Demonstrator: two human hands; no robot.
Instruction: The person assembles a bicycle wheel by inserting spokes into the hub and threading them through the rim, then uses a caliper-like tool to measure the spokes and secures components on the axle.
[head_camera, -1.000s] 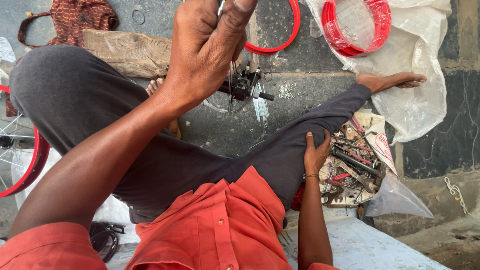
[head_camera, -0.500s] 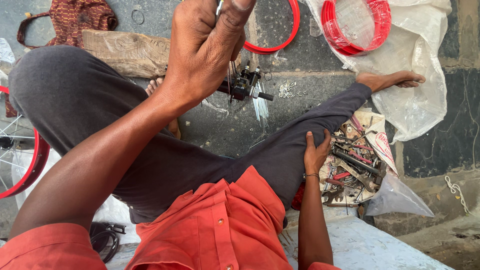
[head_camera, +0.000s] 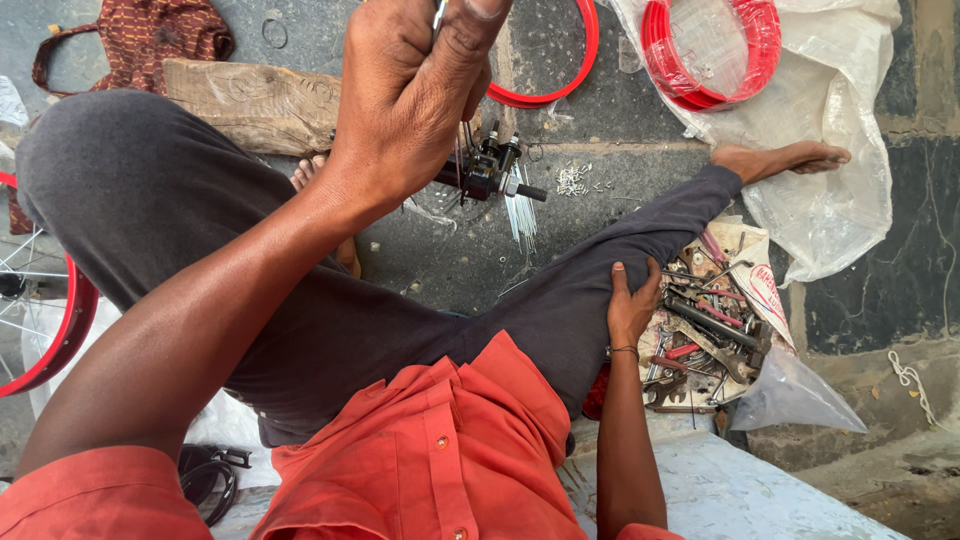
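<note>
Close under the camera, the left hand (head_camera: 410, 100) stays raised as half a second earlier, its grip pinched on thin metal spokes (head_camera: 438, 14). The right hand (head_camera: 632, 308) still rests flat and empty on the thigh, beside scattered tools (head_camera: 710, 330); a black hub (head_camera: 490, 172) lies on the floor below.

The left hand (head_camera: 410, 100) is raised close to the camera, fingers (head_camera: 470, 40) pinched on a thin metal spoke (head_camera: 438, 12). The right hand (head_camera: 632, 305) rests flat on the thigh of the dark trousers (head_camera: 330, 320). On the floor lie a black hub (head_camera: 488, 172) with loose spokes (head_camera: 520, 215), red rims (head_camera: 560, 85), and a pile of tools (head_camera: 705, 335).
</note>
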